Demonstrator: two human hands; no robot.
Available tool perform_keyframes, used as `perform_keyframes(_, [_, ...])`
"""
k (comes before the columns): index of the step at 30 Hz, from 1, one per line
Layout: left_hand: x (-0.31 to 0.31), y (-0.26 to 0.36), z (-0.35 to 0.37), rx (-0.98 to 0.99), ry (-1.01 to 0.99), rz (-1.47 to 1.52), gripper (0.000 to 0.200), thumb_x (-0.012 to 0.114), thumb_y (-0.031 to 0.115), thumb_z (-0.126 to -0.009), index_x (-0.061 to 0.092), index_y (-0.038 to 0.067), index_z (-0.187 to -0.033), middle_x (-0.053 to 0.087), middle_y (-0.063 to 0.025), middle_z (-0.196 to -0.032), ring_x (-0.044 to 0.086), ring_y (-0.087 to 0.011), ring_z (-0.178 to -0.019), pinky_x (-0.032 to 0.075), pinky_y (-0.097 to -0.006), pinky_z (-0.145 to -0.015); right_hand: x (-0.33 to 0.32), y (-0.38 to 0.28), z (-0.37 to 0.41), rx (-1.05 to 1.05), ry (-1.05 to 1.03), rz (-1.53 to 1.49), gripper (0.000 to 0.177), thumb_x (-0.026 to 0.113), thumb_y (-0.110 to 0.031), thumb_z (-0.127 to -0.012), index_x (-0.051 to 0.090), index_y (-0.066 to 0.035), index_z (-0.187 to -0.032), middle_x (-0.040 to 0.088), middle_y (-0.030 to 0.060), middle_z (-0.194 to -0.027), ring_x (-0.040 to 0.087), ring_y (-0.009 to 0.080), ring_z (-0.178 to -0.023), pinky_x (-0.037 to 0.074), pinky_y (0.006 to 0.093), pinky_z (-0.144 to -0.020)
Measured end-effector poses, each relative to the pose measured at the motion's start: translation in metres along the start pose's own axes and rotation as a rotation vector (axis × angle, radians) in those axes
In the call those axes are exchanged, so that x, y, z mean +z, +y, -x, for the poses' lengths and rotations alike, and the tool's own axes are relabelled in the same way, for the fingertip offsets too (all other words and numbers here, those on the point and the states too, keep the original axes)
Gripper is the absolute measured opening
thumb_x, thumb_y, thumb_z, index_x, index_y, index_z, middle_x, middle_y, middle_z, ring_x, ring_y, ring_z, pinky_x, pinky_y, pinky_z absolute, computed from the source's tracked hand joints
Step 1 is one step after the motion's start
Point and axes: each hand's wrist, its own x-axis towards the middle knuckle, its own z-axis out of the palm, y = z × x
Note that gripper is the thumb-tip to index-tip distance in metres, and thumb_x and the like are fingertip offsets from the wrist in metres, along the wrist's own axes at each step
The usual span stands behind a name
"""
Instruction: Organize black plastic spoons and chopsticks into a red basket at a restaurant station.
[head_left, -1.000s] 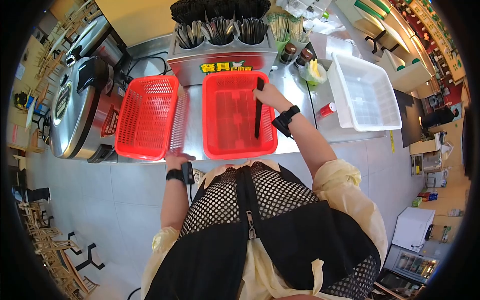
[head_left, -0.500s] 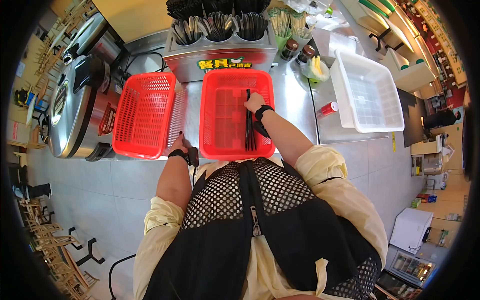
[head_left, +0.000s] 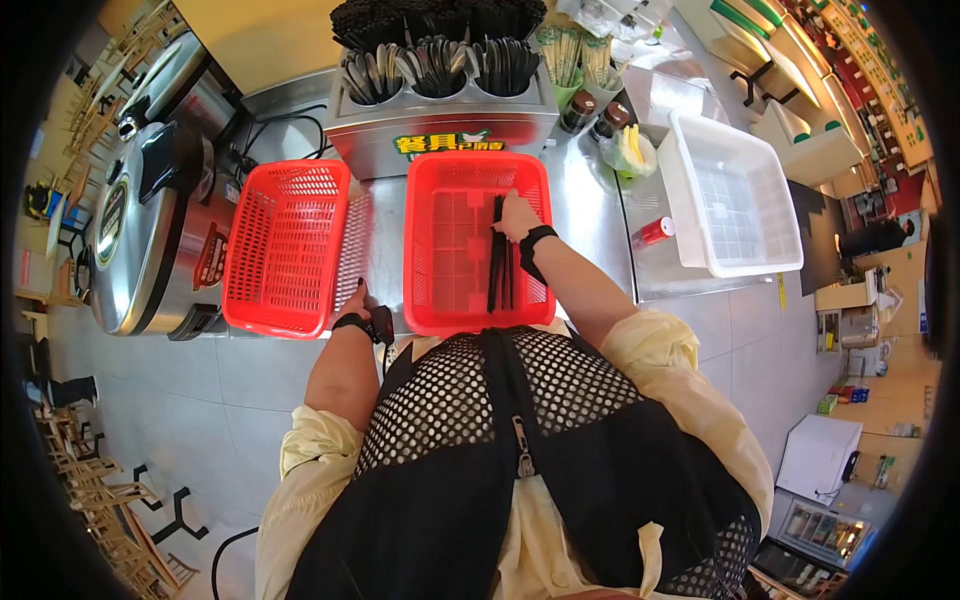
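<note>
Inside the middle red basket point(head_left: 425, 325), my right hand point(head_left: 517, 217) is closed around a bunch of black chopsticks point(head_left: 501, 278). They lie lengthwise along the basket's right side, and the hand grips near their far end. My left hand point(head_left: 354, 304) rests at the counter's front edge, between that basket and the red slotted basket point(head_left: 283, 245) on the left. One extended finger with a dark nail shows; the other fingers are partly hidden. It holds nothing that I can see.
A metal cutlery holder point(head_left: 370, 125) with spoons and black utensils stands behind the baskets. Large pressure cookers point(head_left: 150, 240) are on the left. To the right are a red can point(head_left: 655, 232), a white crate point(head_left: 740, 260), dark bottles point(head_left: 610, 122) and cups of wrapped chopsticks point(head_left: 560, 60).
The baskets and counter sit slightly lower in view. My right hand still grips the chopsticks, which lie a little straighter along the basket's side. My left hand stays by the counter edge.
</note>
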Motion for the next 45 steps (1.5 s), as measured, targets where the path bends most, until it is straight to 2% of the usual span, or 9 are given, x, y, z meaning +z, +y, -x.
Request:
perform_keyframes(4, [-0.007,0.029,0.013,-0.574,-0.083,0.244,0.051,0.049,0.027,-0.096,0.030,0.030,-0.143,0.060,-0.0073,-0.108,0.056,-0.0186,-0.087,0.046,-0.0323,-0.074,-0.027,-0.007,0.055,-0.301,0.411,0.100,0.067,0.074,-0.015,-0.070,0.037,-0.001,-0.124,0.052,0.0244,-0.106,0.054,0.0383,-0.102,0.051,0.0443,-0.079])
perform_keyframes(6, [-0.014,0.004,-0.005,-0.187,-0.122,-0.334,0.050,0.048,0.027,-0.096,0.030,0.030,-0.143,0.058,-0.0096,-0.116,0.057,-0.0211,-0.089,0.045,-0.0351,-0.079,-0.040,-0.010,0.084,0.089,0.302,0.178,0.078,0.073,-0.014,-0.071,0.030,-0.004,-0.135,0.050,0.0234,-0.110,0.051,0.0384,-0.106,0.050,0.0443,-0.079])
perform_keyframes(14, [-0.025,0.011,-0.024,-0.251,-0.232,-0.642,0.075,0.056,0.017,-0.088,0.013,0.040,-0.145,0.055,-0.0167,-0.123,0.059,-0.0268,-0.099,0.044,-0.0413,-0.087,-0.024,0.048,0.064,-0.151,0.215,-0.040,0.088,0.065,-0.008,-0.073,0.013,-0.001,-0.144,0.050,0.0313,-0.116,0.055,0.0463,-0.099,0.049,0.0459,-0.082])
perform_keyframes(18, [0.011,0.094,0.085,-0.080,-0.078,-1.027,0.081,0.059,0.017,-0.085,0.011,0.043,-0.145,0.054,-0.0176,-0.126,0.059,-0.0285,-0.103,0.044,-0.0422,-0.088,-0.078,0.040,0.043,-0.299,0.114,-0.040,0.074,0.068,-0.022,-0.076,0.033,0.002,-0.136,0.053,0.0302,-0.118,0.055,0.0407,-0.107,0.048,0.0429,-0.087])
perform_keyframes(22, [0.012,0.093,0.073,-0.263,-0.093,-0.800,0.086,0.061,0.009,-0.082,0.012,0.042,-0.145,0.052,-0.0175,-0.130,0.057,-0.0285,-0.108,0.042,-0.0395,-0.093,-0.165,-0.007,-0.012,-0.315,0.397,-0.233,0.051,0.069,-0.036,-0.077,0.059,0.002,-0.108,0.064,0.0220,-0.096,0.063,0.0333,-0.091,0.050,0.0367,-0.078])
perform_keyframes(29, [0.011,0.074,0.077,0.125,-0.034,-1.096,0.067,0.053,0.054,-0.085,0.031,0.026,-0.143,0.036,-0.0117,-0.146,0.036,-0.0270,-0.133,0.028,-0.0333,-0.108,-0.242,-0.052,-0.149,-0.272,0.813,-0.047,0.057,0.064,-0.043,-0.073,0.062,0.003,-0.106,0.064,0.0267,-0.097,0.062,0.0399,-0.092,0.050,0.0420,-0.082])
perform_keyframes(32, [0.000,0.007,0.010,0.184,0.247,-0.628,0.084,0.059,0.061,-0.079,0.038,0.006,-0.138,0.036,-0.0104,-0.146,0.035,-0.0269,-0.133,0.029,-0.0310,-0.107,-0.244,-0.049,-0.189,-0.153,0.542,0.012,0.053,0.063,-0.044,-0.072,0.066,0.005,-0.093,0.064,0.0284,-0.090,0.062,0.0423,-0.090,0.050,0.0427,-0.081])
perform_keyframes(39, [0.020,0.118,0.116,-0.099,-0.132,-0.949,0.099,0.074,0.012,-0.068,0.016,0.035,-0.146,0.051,-0.0142,-0.132,0.055,-0.0276,-0.116,0.038,-0.0351,-0.100,-0.247,-0.072,-0.185,-0.042,0.534,-0.117,0.059,0.057,-0.045,-0.076,0.063,0.012,-0.089,0.060,0.0350,-0.091,0.060,0.0456,-0.092,0.046,0.0459,-0.084])
perform_keyframes(45, [0.020,0.076,0.080,0.041,0.029,-1.040,0.079,0.067,0.026,-0.082,0.020,0.033,-0.145,0.048,-0.0119,-0.136,0.051,-0.0275,-0.121,0.036,-0.0359,-0.102,-0.233,-0.072,-0.185,-0.190,0.749,-0.016,0.056,0.050,-0.042,-0.084,0.062,0.013,-0.088,0.059,0.0359,-0.090,0.059,0.0474,-0.089,0.046,0.0487,-0.084])
